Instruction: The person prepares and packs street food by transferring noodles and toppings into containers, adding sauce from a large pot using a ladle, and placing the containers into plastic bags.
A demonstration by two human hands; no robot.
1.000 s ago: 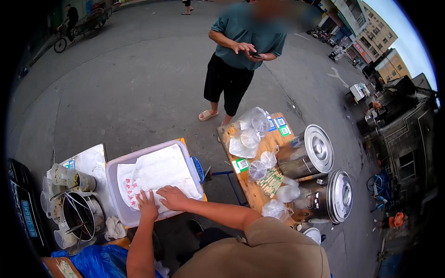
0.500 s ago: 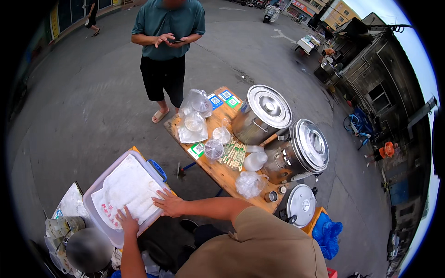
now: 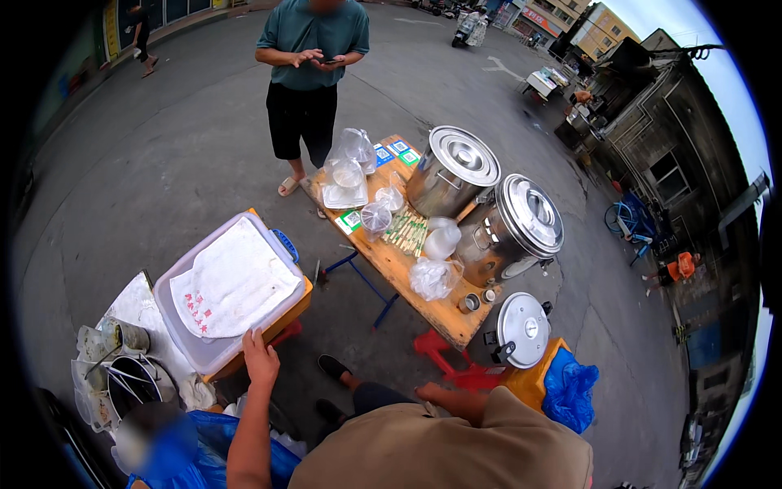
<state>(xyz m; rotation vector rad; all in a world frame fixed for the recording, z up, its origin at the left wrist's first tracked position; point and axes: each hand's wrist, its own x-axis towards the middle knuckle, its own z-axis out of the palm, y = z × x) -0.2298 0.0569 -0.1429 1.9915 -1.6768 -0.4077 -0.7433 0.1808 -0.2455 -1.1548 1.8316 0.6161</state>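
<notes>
A white cloth [image 3: 236,277] with red printing lies flat in a pale plastic tub [image 3: 186,342] on the left. My left hand [image 3: 259,357] is at the tub's near right corner, fingers stretched toward the rim; whether they press on it I cannot make out. My right hand [image 3: 427,393] hangs low beside my body, next to a red stool [image 3: 444,359], and its fingers do not show clearly.
A wooden table [image 3: 383,265] carries two steel pots [image 3: 444,191], bagged bowls [image 3: 344,175], chopsticks [image 3: 407,232] and payment cards. Buckets [image 3: 138,383] stand at the left, a lidded pot [image 3: 523,330] at the right. A person [image 3: 314,90] with a phone stands beyond the table.
Both hands have left the cloth: the left is now at the tub's near corner, the right has drawn back to my side. The view has shifted, and the cloth lies uncovered.
</notes>
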